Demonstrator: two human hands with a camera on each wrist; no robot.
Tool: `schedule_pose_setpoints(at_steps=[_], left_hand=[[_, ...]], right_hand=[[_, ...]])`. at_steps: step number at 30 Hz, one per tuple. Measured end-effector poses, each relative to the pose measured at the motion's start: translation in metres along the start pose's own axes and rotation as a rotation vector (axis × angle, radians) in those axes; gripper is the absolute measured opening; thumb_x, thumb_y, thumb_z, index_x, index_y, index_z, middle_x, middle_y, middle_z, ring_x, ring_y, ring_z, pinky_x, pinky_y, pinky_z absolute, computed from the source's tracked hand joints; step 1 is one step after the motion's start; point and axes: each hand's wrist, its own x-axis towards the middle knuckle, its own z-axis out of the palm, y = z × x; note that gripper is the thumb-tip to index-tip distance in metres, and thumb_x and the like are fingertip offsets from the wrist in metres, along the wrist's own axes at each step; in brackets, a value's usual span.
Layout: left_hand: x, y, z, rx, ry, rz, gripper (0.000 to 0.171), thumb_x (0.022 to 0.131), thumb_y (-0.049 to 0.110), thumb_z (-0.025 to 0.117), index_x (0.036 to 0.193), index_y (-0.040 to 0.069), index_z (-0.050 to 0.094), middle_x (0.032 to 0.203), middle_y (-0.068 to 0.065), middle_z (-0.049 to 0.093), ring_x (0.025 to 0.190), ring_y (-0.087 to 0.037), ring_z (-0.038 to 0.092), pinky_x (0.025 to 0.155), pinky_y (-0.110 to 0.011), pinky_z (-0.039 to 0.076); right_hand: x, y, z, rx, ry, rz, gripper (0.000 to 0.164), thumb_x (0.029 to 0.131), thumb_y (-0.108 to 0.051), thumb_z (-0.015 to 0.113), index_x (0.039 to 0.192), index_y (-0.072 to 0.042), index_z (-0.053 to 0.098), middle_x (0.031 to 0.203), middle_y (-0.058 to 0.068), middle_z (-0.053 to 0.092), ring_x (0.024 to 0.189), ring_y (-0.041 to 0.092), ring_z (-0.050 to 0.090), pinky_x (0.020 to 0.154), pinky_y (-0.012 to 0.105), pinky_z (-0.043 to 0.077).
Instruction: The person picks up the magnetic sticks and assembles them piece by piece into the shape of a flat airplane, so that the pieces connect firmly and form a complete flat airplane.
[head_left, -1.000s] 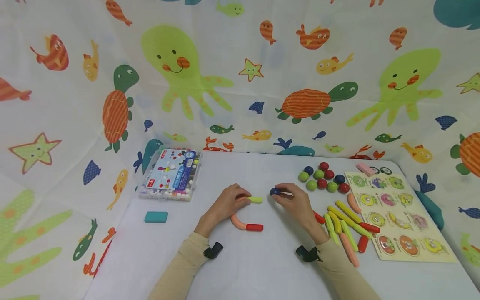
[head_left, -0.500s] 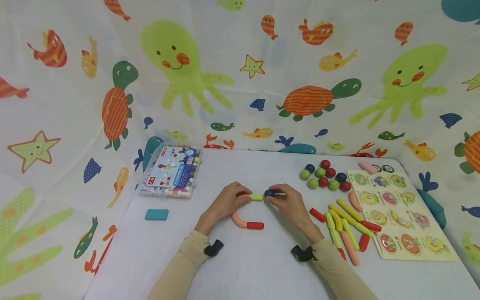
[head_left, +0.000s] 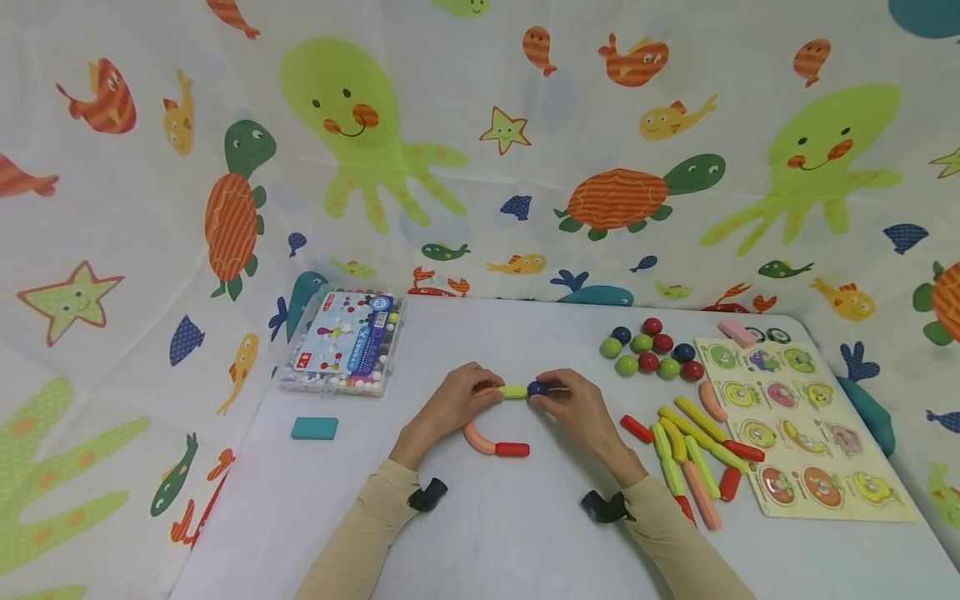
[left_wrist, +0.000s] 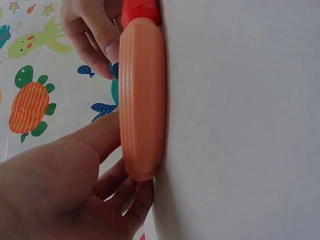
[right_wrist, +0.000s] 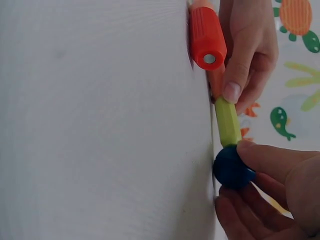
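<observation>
printed label (head_left: 347,332) on plastic box (head_left: 386,358), lettering too small to read

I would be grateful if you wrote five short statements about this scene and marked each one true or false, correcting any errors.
1. The right hand holds a dark blue ball. True.
2. The left hand pinches near the end of the yellow-green stick away from that ball. True.
3. A wide gap separates the dark blue ball from the yellow-green stick. False: they meet end to end.
4. A red stick is joined to a curved peach piece. True.
5. Every loose ball is red. False: the cluster has red, green and dark blue balls.
</observation>
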Motion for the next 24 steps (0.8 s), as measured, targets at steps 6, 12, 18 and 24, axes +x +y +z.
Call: schedule_pose_setpoints(at_steps=[6, 12, 18, 24], left_hand=[[0.0, 0.001, -0.001, 0.008, -0.011, -0.02, 0.022, 0.095, 0.023, 0.073, 0.115, 0.014, 0.074, 0.1, 0.001, 0.066, 0.087, -0.009, 0.055, 0.079, -0.025, 0.048], [-0.002, 0.002, -0.002, -0.011, 0.006, -0.026, 0.024, 0.095, 0.023, 0.074, 0.115, 0.012, 0.074, 0.102, -0.001, 0.066, 0.088, -0.01, 0.057, 0.081, -0.027, 0.049], [-0.006, 0.006, -0.007, -0.044, 0.042, -0.062, 0.026, 0.094, 0.024, 0.074, 0.117, 0.012, 0.074, 0.102, 0.002, 0.065, 0.092, -0.014, 0.058, 0.085, -0.031, 0.051], [-0.008, 0.014, -0.012, -0.056, 0.058, -0.015, 0.027, 0.094, 0.021, 0.075, 0.117, 0.009, 0.074, 0.102, 0.0, 0.066, 0.095, -0.019, 0.061, 0.087, -0.036, 0.053]], right_hand=[[-0.001, 0.0, 0.0, -0.018, 0.017, -0.018, 0.037, 0.088, -0.02, 0.08, 0.122, -0.01, 0.068, 0.12, 0.007, 0.068, 0.11, 0.024, 0.068, 0.098, 0.043, 0.056], [0.001, 0.003, -0.014, 0.014, 0.105, -0.041, 0.038, 0.092, -0.026, 0.076, 0.126, -0.011, 0.066, 0.124, 0.007, 0.067, 0.115, 0.025, 0.066, 0.099, 0.045, 0.055], [0.006, 0.008, -0.045, 0.072, 0.333, -0.012, 0.041, 0.095, -0.027, 0.074, 0.13, -0.009, 0.065, 0.125, 0.012, 0.068, 0.116, 0.031, 0.065, 0.1, 0.048, 0.054], [0.007, 0.027, -0.071, 0.041, 0.489, 0.095, 0.045, 0.096, -0.022, 0.072, 0.137, -0.009, 0.061, 0.134, 0.014, 0.063, 0.124, 0.032, 0.058, 0.106, 0.05, 0.049]])
